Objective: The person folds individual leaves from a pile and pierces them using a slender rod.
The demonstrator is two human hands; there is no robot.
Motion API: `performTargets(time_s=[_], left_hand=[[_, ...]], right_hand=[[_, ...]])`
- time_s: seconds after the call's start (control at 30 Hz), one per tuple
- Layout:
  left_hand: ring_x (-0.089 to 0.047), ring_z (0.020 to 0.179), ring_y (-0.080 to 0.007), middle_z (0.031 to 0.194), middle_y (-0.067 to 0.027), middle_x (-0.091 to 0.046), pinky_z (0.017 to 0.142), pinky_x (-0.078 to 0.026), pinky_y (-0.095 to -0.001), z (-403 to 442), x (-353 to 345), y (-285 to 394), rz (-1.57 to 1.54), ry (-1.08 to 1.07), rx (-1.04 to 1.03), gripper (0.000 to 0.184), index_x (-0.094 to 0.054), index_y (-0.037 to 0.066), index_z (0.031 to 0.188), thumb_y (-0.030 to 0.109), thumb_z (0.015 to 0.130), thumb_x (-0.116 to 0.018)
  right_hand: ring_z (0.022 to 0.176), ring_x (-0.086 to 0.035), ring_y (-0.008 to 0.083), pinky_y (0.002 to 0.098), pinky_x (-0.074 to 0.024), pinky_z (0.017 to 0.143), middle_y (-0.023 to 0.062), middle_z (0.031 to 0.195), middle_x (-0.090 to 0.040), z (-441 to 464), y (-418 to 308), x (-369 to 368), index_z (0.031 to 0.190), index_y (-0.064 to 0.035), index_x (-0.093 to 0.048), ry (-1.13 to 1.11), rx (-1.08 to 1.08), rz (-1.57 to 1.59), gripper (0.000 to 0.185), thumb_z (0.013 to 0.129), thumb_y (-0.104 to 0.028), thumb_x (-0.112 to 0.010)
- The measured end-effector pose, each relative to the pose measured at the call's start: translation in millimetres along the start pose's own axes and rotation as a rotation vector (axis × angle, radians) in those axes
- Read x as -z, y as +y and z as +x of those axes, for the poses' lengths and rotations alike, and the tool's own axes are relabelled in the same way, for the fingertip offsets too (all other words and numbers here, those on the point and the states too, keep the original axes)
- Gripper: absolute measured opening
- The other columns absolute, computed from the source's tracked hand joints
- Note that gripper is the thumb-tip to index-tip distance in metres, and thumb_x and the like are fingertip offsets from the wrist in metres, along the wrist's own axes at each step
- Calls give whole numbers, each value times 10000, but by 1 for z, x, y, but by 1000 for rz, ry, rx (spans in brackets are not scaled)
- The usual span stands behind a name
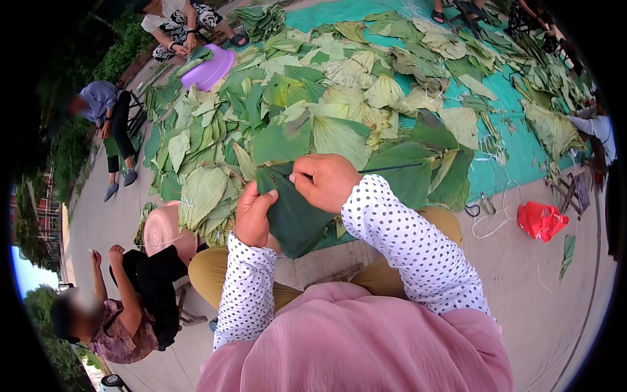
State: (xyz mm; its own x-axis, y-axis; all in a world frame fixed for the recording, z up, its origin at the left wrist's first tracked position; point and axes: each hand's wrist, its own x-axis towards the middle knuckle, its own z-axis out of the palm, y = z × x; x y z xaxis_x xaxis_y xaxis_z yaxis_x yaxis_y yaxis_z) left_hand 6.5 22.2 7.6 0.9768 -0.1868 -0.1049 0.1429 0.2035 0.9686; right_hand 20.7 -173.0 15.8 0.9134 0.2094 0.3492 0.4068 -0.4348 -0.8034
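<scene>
A folded dark green lotus leaf (294, 219) hangs in front of my lap. My left hand (253, 214) grips its left edge, thumb on top. Closed at the leaf's upper right edge is my right hand (326, 181). A thin dark rod (392, 168) runs out from behind that hand to the right, over other green leaves. Its full length and kind are hidden, and the fingers cover what they pinch. Just beyond both hands lies a large heap of lotus leaves (339, 134), some fresh green, some pale and dry.
The heap rests on a green tarp (499, 140). A pink tub (166, 228) stands left, near a seated person (124, 313). Further off are a purple basin (209, 67) and other seated people. A red bag (542, 220) and white string (499, 222) lie right.
</scene>
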Motion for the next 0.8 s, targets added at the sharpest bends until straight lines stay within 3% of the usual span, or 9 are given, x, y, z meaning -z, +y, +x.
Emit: performTargets(time_s=[0.2, 0.3, 0.4, 0.43, 0.5, 0.57, 0.63, 0.7, 0.8], left_hand=[[-610, 912, -124, 1045, -56, -653, 837, -482, -267, -2, -2, -4, 1, -5, 48, 286, -604, 4, 1145, -13, 879, -500], [-587, 1000, -152, 1085, -57, -640, 917, -440, -295, -5, -10, -3, -24, 8, 59, 316, -592, -1, 1158, -10, 864, -477], [-586, 1013, -154, 1103, -56, -637, 918, -437, -297, -6, -15, 5, -126, -17, -18, 325, -566, 7, 1204, 148, 937, -446], [-587, 1015, -159, 1109, -59, -637, 916, -438, -300, -7, -23, 12, -206, -37, -35, 349, -560, 10, 1213, 225, 972, -427], [-605, 1019, -219, 1110, -98, -640, 900, -467, -346, 0, 0, 5, -418, -128, 63, 497, -551, 1, 1213, 410, 1023, -343], [-608, 1030, -215, 1116, -108, -640, 899, -487, -352, 1, -1, 0, -421, 32, 184, 433, -549, 6, 1204, 354, 1031, -358], [-619, 1041, -207, 1124, -106, -638, 894, -516, -353, 2, 4, -12, -296, 12, 160, 260, -548, 12, 1183, 146, 960, -547], [-636, 1013, -206, 1130, -104, -636, 866, -534, -331, 3, 6, -17, -304, -10, 172, 272, -551, 18, 1171, 47, 907, -609], [-645, 973, -201, 1115, -102, -637, 844, -539, -314, 6, 1, -17, -221, 44, 167, 256, -553, 18, 1145, 34, 898, -618]], right_hand=[[640, -578, 361, 437, -444, 586, 160, 699, -587, 1, 3, -1, 791, -29, -612, -25, 1, 31, 149, 844, -168, -615], [661, -584, 363, 436, -447, 597, 166, 714, -590, 1, 2, -2, 806, -24, -609, -22, -7, 0, 155, 853, -172, -613], [704, -593, 360, 441, -457, 626, 162, 746, -602, 4, 2, -5, 823, -31, -608, -24, -78, 0, 158, 862, -184, -610], [722, -596, 360, 446, -462, 642, 157, 761, -608, 4, 6, -8, 828, -39, -607, -15, -15, 12, 154, 865, -188, -605], [778, -604, 360, 454, -477, 687, 140, 796, -622, 0, 5, -1, 846, -62, -613, 1, 4, 5, 142, 871, -200, -591], [793, -612, 363, 458, -485, 709, 135, 819, -624, -3, 5, -1, 864, -70, -627, -36, -4, 2, 158, 877, -217, -570], [813, -619, 347, 454, -490, 716, 124, 856, -629, -5, 5, -3, 858, -78, -634, -79, -5, -60, 161, 872, -224, -569], [809, -624, 339, 453, -488, 713, 113, 861, -627, -6, 9, -11, 851, -82, -642, -71, 13, -71, 169, 870, -238, -580], [856, -610, 336, 445, -484, 727, 96, 892, -613, -8, 6, -5, 856, -77, -648, -131, 8, -91, 173, 865, -244, -601]])
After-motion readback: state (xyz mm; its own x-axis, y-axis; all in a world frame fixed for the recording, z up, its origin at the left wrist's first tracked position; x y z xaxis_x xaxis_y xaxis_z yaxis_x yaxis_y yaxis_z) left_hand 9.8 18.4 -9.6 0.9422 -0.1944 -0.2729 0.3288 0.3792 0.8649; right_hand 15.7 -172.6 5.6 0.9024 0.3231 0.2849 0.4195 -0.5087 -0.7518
